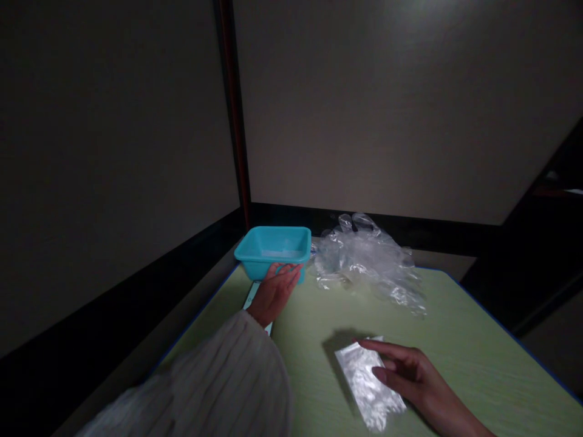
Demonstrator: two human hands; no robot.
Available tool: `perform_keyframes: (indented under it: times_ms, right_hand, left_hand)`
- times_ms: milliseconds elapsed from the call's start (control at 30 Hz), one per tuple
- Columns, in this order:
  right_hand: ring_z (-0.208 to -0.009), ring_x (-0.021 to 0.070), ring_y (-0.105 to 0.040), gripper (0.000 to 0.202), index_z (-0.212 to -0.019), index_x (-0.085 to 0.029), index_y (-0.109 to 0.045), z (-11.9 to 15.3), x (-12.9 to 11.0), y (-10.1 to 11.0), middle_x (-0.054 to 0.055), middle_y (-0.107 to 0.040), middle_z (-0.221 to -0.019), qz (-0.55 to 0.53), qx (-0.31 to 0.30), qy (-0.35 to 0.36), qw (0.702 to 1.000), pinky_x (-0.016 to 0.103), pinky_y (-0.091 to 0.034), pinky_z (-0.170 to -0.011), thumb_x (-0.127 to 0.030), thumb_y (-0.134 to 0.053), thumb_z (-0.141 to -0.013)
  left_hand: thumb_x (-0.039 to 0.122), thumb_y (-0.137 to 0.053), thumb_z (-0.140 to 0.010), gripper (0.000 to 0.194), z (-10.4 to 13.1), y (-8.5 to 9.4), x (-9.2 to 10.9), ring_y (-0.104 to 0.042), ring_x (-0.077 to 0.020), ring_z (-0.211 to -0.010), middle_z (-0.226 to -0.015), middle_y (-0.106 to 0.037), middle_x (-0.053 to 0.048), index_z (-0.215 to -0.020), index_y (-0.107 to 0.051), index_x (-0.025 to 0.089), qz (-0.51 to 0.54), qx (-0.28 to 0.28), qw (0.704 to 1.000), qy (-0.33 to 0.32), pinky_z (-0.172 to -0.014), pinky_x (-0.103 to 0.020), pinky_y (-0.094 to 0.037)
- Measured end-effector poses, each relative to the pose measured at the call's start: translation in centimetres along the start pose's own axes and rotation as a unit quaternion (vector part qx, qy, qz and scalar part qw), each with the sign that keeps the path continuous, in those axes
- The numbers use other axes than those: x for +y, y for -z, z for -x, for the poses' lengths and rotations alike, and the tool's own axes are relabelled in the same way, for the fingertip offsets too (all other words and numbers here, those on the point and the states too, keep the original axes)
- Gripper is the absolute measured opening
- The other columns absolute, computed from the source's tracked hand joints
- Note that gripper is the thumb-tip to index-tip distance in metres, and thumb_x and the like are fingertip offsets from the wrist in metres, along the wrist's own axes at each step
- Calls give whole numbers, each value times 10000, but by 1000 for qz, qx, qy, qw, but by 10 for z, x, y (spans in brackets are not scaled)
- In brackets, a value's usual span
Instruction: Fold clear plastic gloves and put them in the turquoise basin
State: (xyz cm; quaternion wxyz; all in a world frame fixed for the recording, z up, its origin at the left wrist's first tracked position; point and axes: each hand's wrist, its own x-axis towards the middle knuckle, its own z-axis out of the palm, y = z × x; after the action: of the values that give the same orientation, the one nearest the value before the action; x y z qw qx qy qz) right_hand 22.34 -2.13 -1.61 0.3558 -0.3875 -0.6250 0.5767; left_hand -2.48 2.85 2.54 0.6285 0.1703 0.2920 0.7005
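My right hand (410,375) grips a small, shiny, crinkled plastic packet (367,385) between thumb and fingers, near the table's front. The packet is tilted and throws a shadow to its left. Farther off, my left hand (279,290) reaches out with its fingers extended, close to the front wall of a turquoise plastic basin (255,267). Whether those fingertips touch the basin I cannot tell. Something pale lies inside the basin, too dim to make out. Partly hidden below my left wrist is a phone (251,295) with a lit screen.
A loose heap of clear plastic disposable gloves (364,258) lies right of the basin at the table's back. The pale green table (314,328) has a blue edge. Walls (387,121) with dark trim stand behind and on the left.
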Motion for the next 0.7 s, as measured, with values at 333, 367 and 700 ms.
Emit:
perform_keyframes:
  times_ms: [333,367,700]
  right_hand:
    - [-474,77,-195,365,-986,-266,-723,0,-6,-3,-73,-242,-487,35,-4,7,999,206,-200,-436,-434,-711,-662]
    - [-472,77,-200,360,-982,-270,-723,0,-6,-3,-72,-246,-487,36,-2,10,999,204,-199,-434,-434,-711,-662]
    - [-456,66,-240,336,-937,-271,-739,2,-2,4,-65,-306,-459,3,32,18,999,181,-214,-420,-442,-735,-648]
  left_hand:
    - [86,-454,-899,182,-1,2,-4,-611,-211,-1057,-895,-650,-73,-739,-488,167,-10,5,1000,-25,-984,-374,-429]
    - [96,-451,-907,186,-1,2,-4,-627,-207,-1028,-862,-652,-66,-739,-488,166,-15,7,1000,-26,-979,-377,-432]
    - [117,-653,-789,223,26,-7,-13,-692,-200,-746,-694,-659,-5,-662,-475,156,-48,-25,997,-49,-905,-443,-469]
